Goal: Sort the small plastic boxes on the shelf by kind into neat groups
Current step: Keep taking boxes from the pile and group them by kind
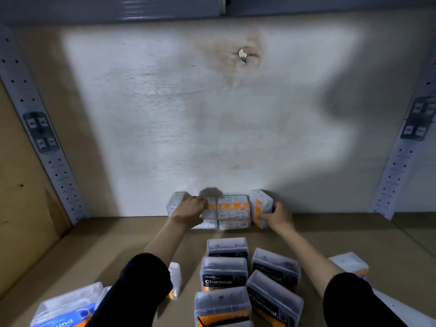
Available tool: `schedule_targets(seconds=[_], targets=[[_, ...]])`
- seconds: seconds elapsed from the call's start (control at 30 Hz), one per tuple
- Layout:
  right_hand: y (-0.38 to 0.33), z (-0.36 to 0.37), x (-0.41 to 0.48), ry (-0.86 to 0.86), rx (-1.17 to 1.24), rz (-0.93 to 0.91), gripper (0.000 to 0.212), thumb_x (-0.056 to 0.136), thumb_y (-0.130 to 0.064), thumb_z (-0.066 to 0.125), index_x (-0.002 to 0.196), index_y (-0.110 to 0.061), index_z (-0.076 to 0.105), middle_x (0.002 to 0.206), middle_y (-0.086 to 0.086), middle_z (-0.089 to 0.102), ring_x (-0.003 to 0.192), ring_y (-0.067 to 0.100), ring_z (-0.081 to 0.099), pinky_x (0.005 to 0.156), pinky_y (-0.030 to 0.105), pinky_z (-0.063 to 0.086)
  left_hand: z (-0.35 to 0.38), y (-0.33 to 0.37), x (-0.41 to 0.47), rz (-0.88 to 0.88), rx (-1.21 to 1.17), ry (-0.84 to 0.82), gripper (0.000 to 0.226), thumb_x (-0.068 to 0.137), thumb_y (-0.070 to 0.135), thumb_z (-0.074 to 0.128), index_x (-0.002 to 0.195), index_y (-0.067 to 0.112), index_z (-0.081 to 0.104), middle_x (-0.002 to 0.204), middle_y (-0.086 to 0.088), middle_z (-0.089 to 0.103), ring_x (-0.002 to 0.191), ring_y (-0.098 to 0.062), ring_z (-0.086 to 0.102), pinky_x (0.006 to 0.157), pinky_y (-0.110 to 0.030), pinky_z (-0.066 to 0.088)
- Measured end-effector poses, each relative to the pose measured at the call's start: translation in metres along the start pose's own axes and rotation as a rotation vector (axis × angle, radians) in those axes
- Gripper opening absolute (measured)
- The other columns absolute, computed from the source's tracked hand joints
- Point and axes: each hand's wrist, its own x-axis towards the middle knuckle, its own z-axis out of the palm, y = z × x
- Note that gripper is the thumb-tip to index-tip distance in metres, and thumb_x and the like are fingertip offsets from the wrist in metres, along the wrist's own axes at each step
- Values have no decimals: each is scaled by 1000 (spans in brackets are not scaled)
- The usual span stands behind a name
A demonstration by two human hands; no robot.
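The orange-banded boxes (233, 206) stand in a short, two-high row hard against the back wall (165, 114) of the shelf (94, 251), near the middle. The person's left hand (192, 207) lies over the left part of that row, fingers curled over the top of the left box (211, 206), gripping it. Just beyond the wrist a clear box (175, 204) sits turned side-on at the row's left end. The right hand (274, 217) holds the end box (259, 204) at the right of the row, fingers and thumb wrapped round its lower part. That box leans, not square with its neighbours.

Nearer the front, between the two black sleeves (141, 291), a cluster of dark charcoal boxes (224, 274) stands close together, some straight and some skewed. A small white box (176, 277) stands beside the left sleeve, and a blue-labelled box (66, 310) lies at the front left corner. A pale box (349, 261) sits off to the right, apart from the rest. Perforated metal uprights (47, 156) frame both sides of the shelf.
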Motion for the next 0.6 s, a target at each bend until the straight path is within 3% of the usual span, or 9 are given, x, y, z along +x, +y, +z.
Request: schedule_targets(seconds=[0.23, 0.37, 0.5, 0.57, 0.6], targets=[[7, -24, 1, -61, 181, 38, 38, 83, -10, 63, 118, 4, 57, 123, 22, 62, 111, 33, 61, 92, 36, 47, -10, 1, -12, 4, -33, 30, 46, 84, 14, 52, 127, 2, 42, 130, -16, 50, 119, -32, 48, 95, -37, 41], [8, -31, -3, -106, 215, 36, 37, 87, -9, 59, 121, 5, 54, 125, 23, 60, 113, 34, 60, 85, 33, 47, -17, -4, -17, -24, -223, 50, 48, 82, 14, 57, 127, 4, 44, 129, -15, 52, 117, -30, 49, 94, -35, 40], [7, -35, -1, -128, 155, 3, 35, 86, -12, 61, 117, 5, 57, 120, 22, 63, 108, 34, 62, 90, 38, 49, -27, -7, -19, -86, -431, 81, 46, 80, 14, 65, 124, 6, 53, 127, -14, 48, 113, -30, 53, 89, -28, 41], [6, -36, 1, -118, 45, -28, 30, 83, -18, 64, 106, 2, 62, 109, 19, 67, 99, 31, 64, 82, 36, 51, -32, -7, -16, -106, -492, 53, 45, 80, 14, 67, 123, 7, 55, 126, -14, 49, 112, -29, 53, 85, -25, 39], [5, -36, 2, -115, -20, -45, 25, 82, -22, 66, 97, -1, 65, 98, 16, 67, 90, 28, 64, 70, 32, 50, -33, -7, -14, -112, -506, 31, 47, 80, 14, 68, 124, 7, 55, 126, -14, 50, 114, -29, 52, 84, -24, 38]])
